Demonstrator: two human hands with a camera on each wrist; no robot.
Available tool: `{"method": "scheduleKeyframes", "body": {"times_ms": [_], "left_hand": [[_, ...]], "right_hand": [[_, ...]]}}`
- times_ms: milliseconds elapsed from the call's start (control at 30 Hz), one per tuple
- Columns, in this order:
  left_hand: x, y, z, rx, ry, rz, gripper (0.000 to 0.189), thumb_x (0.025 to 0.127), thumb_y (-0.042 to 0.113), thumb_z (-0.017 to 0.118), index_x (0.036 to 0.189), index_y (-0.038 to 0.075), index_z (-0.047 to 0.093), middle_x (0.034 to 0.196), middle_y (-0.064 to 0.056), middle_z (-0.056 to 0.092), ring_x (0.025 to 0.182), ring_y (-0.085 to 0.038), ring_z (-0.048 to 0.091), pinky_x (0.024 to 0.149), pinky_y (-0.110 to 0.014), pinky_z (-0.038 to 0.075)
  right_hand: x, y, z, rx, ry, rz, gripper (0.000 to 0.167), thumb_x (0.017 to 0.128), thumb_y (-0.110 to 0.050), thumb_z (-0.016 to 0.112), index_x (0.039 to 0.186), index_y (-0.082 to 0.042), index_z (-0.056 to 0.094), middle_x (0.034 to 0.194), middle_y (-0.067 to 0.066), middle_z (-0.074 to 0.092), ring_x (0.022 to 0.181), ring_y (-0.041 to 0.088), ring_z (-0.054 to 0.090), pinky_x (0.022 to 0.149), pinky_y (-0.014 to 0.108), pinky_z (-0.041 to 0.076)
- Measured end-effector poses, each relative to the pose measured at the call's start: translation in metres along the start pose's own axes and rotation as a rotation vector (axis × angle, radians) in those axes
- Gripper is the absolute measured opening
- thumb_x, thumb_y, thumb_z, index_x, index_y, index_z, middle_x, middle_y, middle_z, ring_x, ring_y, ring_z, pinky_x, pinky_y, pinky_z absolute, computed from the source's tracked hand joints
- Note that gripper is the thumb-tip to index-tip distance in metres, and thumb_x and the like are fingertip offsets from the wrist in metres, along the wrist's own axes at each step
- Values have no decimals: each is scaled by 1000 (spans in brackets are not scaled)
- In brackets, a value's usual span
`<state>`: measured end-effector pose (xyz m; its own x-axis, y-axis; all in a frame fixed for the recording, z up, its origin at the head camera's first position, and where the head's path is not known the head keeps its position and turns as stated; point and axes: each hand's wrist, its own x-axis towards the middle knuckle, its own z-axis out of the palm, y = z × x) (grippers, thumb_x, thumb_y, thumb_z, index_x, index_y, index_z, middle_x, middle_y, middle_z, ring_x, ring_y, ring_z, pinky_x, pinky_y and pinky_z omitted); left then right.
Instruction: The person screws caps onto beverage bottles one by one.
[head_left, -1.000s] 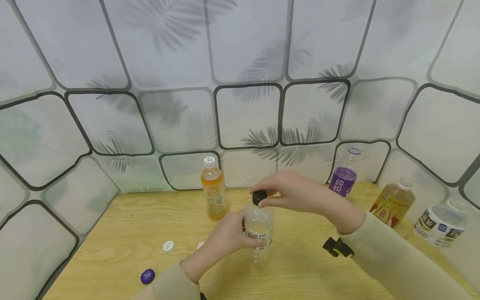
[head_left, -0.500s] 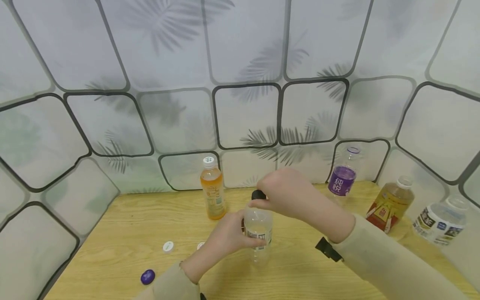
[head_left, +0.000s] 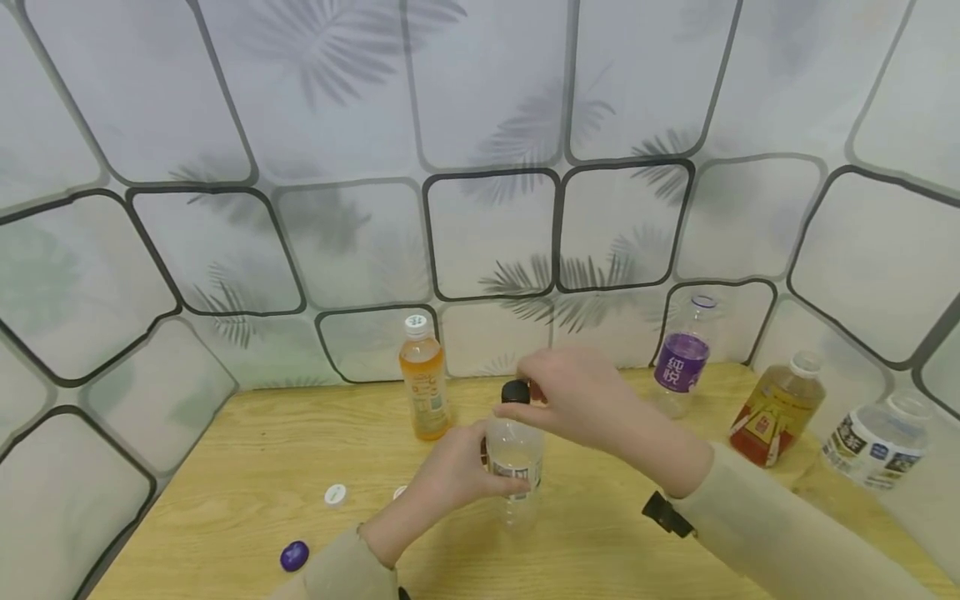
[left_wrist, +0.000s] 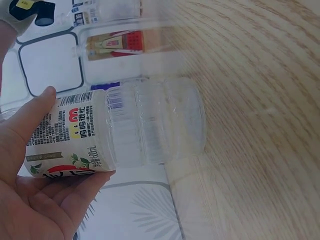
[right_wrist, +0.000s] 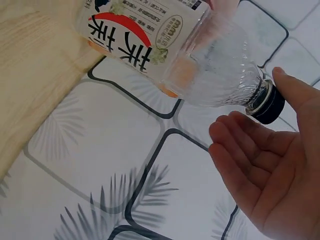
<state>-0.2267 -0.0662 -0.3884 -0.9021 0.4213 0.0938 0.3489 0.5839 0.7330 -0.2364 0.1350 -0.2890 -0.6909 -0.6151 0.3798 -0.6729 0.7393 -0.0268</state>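
A clear plastic bottle (head_left: 515, 450) with a white label and a black cap (head_left: 516, 392) stands upright on the wooden table, in the middle of the head view. My left hand (head_left: 457, 471) grips it around the label; the left wrist view has the thumb on one side and the fingers wrapped behind. Up at the cap is my right hand (head_left: 581, 400). In the right wrist view its thumb lies against the black cap (right_wrist: 270, 106), while the loosely bent fingers (right_wrist: 245, 145) stand apart from it.
An orange drink bottle (head_left: 425, 379) with a white cap stands behind. To the right are a purple-labelled bottle (head_left: 681, 362), an amber drink bottle (head_left: 776, 408) and a clear bottle (head_left: 873, 442). White caps, one here (head_left: 335, 495), and a purple cap (head_left: 294, 556) lie at left.
My right hand has turned at the cap, its knuckles shifting first left, then back slightly, and its fingers now stand off the cap. The left hand and the bottle have stayed in place.
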Motion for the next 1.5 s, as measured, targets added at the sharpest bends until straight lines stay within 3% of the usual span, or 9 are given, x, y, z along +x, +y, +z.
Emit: {"method": "scheduleKeyframes", "body": {"times_ms": [100, 167, 300, 567, 800, 967, 1267, 1500], "left_hand": [[0, 0, 0, -4, -1, -2, 57, 80, 30, 96, 127, 12, 68, 117, -2, 79, 102, -17, 75, 84, -31, 61], [-1, -1, 0, -7, 2, 2, 56, 80, 29, 96, 125, 12, 69, 116, -2, 79, 102, -17, 75, 84, -31, 61], [-1, -1, 1, -16, 10, 7, 56, 79, 27, 97, 125, 10, 69, 117, -4, 79, 104, -19, 75, 86, -32, 61], [-1, -1, 2, -31, 19, 14, 61, 78, 25, 97, 128, 6, 68, 121, -11, 78, 108, -26, 76, 88, -34, 63], [-1, -1, 3, -43, 29, 23, 58, 77, 26, 97, 124, 6, 69, 117, -9, 79, 103, -20, 75, 85, -30, 61], [-1, -1, 3, -48, 31, 23, 56, 77, 26, 97, 123, 6, 70, 115, -8, 79, 102, -18, 75, 84, -27, 60], [-2, -1, 2, -62, 28, 47, 58, 78, 24, 97, 126, 7, 70, 118, -8, 79, 107, -23, 75, 88, -30, 61], [-2, -1, 2, -76, 31, 47, 58, 78, 24, 97, 126, 7, 70, 118, -8, 78, 107, -23, 75, 89, -29, 61]], "right_hand": [[-7, 6, 5, 123, -37, 57, 48, 94, -56, 76, 112, -11, 71, 101, 0, 73, 91, 16, 69, 81, 35, 60], [-11, 11, 8, 198, -49, 89, 61, 94, -54, 76, 132, -7, 67, 122, 6, 73, 113, 25, 70, 100, 46, 59], [-17, 19, 13, 305, -62, 111, 72, 94, -52, 77, 144, -3, 59, 135, 12, 69, 126, 31, 66, 109, 55, 53], [-26, 28, 26, 361, -152, 145, 80, 87, -56, 83, 143, -4, 61, 132, 13, 71, 121, 32, 69, 103, 55, 57], [-32, 33, 40, 463, -129, 79, 75, 82, -49, 90, 141, -11, 65, 133, 8, 73, 118, 29, 70, 103, 53, 57], [-35, 33, 50, 470, -133, 47, 70, 80, -46, 93, 135, -10, 68, 126, 4, 75, 114, 26, 72, 101, 50, 58], [-42, 31, 65, 529, -172, 68, 54, 77, -39, 95, 120, -15, 71, 120, -1, 75, 115, 25, 72, 102, 49, 59], [-42, 32, 73, 569, -163, 34, 58, 78, -34, 95, 127, -12, 71, 124, -1, 76, 116, 22, 72, 102, 44, 60]]}}
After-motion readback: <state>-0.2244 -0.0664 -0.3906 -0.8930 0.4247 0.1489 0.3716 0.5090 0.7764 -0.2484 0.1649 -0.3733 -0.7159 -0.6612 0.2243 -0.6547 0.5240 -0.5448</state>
